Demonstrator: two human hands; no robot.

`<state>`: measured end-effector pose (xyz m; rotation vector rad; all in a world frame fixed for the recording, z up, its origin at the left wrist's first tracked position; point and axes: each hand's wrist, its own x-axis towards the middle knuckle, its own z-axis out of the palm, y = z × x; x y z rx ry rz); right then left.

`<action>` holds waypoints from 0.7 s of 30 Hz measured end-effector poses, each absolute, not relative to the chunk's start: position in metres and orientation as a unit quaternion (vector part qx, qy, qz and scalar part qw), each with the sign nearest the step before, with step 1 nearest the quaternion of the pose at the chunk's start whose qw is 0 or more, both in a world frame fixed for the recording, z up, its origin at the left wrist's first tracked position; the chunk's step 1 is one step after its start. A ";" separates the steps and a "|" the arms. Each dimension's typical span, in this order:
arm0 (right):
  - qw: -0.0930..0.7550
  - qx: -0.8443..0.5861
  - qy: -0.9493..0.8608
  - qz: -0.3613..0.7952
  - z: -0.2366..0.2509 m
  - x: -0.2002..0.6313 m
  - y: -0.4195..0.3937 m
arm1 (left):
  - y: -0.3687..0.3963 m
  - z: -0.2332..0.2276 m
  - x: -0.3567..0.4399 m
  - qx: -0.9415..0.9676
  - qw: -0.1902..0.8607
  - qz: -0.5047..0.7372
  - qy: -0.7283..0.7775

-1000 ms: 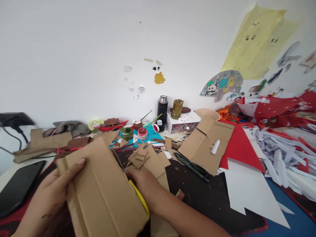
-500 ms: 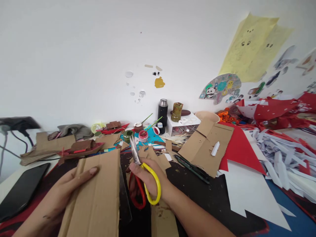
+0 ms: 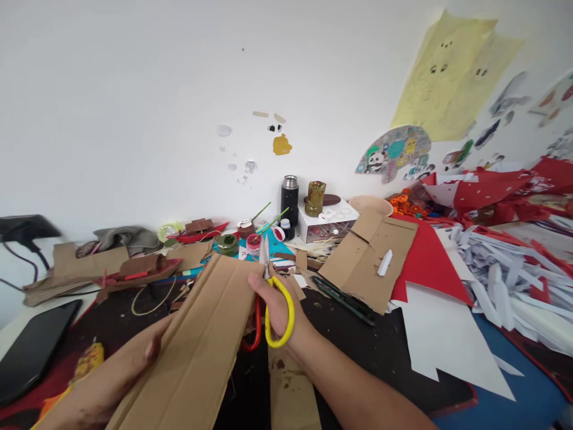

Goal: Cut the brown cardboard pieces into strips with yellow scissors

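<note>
My left hand is closed on the left edge of a long piece of brown cardboard, which has fold lines along its length and leans to the right. My right hand grips a pair of scissors with one yellow and one red handle, blades pointing up and away. The cardboard's upper right corner meets the right thumb and partly covers the red handle. Under the right wrist lies a stained cardboard strip.
A black phone lies at left, near small red-brown model boats. Open paint jars and a black flask stand at the back. Right of my hands are a green-black cutter, folded cardboard and paper scraps.
The cardboard has tilted right, its top end now reaching my right hand. The scissors have turned more upright and shifted slightly up and right. A yellow object and a string loop now show at left.
</note>
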<state>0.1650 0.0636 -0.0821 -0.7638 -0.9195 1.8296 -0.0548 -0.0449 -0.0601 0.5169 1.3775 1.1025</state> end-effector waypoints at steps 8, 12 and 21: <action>0.530 -0.308 -0.348 0.709 -0.080 0.169 0.075 | -0.039 -0.047 -0.068 0.281 0.550 0.415 0.668; 0.488 -0.308 -0.363 0.732 -0.081 0.168 0.077 | -0.020 -0.031 -0.069 0.274 0.503 0.472 0.669; 0.541 -0.353 -0.328 0.690 -0.073 0.173 0.078 | -0.043 -0.045 -0.065 0.246 0.504 0.575 0.596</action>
